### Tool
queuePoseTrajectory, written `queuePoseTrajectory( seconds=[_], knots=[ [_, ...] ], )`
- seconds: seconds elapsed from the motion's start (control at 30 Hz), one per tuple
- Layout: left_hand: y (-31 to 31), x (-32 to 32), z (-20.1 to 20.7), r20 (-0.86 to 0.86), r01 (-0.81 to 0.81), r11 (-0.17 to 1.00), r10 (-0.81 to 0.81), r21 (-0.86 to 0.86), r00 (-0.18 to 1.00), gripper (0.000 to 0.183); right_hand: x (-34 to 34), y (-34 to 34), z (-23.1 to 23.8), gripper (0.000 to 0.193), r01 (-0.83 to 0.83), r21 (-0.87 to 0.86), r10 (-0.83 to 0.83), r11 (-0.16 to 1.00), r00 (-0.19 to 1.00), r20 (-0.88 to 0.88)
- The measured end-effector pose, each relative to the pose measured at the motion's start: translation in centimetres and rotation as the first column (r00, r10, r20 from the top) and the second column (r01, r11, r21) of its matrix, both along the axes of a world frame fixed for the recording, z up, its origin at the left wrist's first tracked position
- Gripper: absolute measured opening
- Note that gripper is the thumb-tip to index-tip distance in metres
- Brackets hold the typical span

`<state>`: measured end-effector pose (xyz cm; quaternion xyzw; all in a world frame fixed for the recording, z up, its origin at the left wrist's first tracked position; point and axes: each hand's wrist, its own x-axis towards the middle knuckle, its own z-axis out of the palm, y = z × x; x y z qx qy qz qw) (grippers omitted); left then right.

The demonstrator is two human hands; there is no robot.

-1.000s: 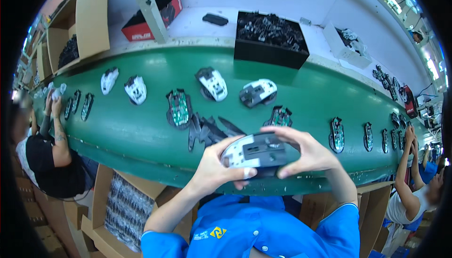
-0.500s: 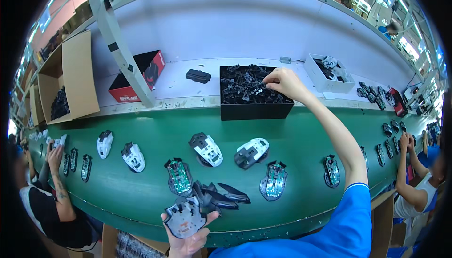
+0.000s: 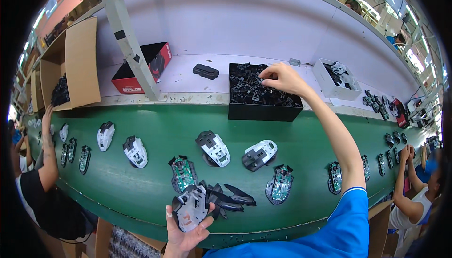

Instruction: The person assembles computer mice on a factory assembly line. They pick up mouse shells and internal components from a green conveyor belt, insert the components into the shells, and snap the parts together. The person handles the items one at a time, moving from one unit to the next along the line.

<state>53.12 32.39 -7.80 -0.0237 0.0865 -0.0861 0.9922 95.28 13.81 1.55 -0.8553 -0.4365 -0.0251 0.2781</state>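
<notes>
My left hand (image 3: 187,240) grips a computer mouse shell (image 3: 193,209), its hollow pale-grey inside facing up, above the near edge of the bench. My right hand (image 3: 286,80) reaches over a black box (image 3: 265,112) filled with small black plastic parts (image 3: 249,84). Its thumb and fingers are pinched together at the parts; what is between them is too small to make out. Beside the shell lie several black curved pieces (image 3: 230,200) and a mouse base with a green circuit board (image 3: 183,174). Another such base (image 3: 280,187) rests farther right.
White-and-black mouse bodies (image 3: 214,149) stand along the green bench (image 3: 155,182). On the shelf are a red-and-black box (image 3: 127,84), a black case-like part (image 3: 205,71) and a white box (image 3: 336,88). A cardboard box (image 3: 84,65) stands left. Co-workers sit on both sides.
The shell has tilted in my left hand. My right hand stays at the black box, its fingers slightly shifted among the parts. The left co-worker's hand has moved to the cardboard box.
</notes>
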Motion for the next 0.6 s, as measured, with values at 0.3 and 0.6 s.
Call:
queuePoseTrajectory(
  seconds=[0.3,0.6],
  knots=[
    [0.4,-0.3,0.2,-0.005,-0.084,0.995,0.084,0.048,0.996,0.086,1.5,0.5,0.7,0.033,0.368,0.329,-0.143,0.87,0.826,-0.545],
    [-1.3,1.8,1.7,-0.006,-0.006,0.827,0.011,0.562,1.0,0.08,-5.7,1.2,2.3,0.019,0.174,0.44,-0.078,0.881,0.971,-0.227]
  ],
)
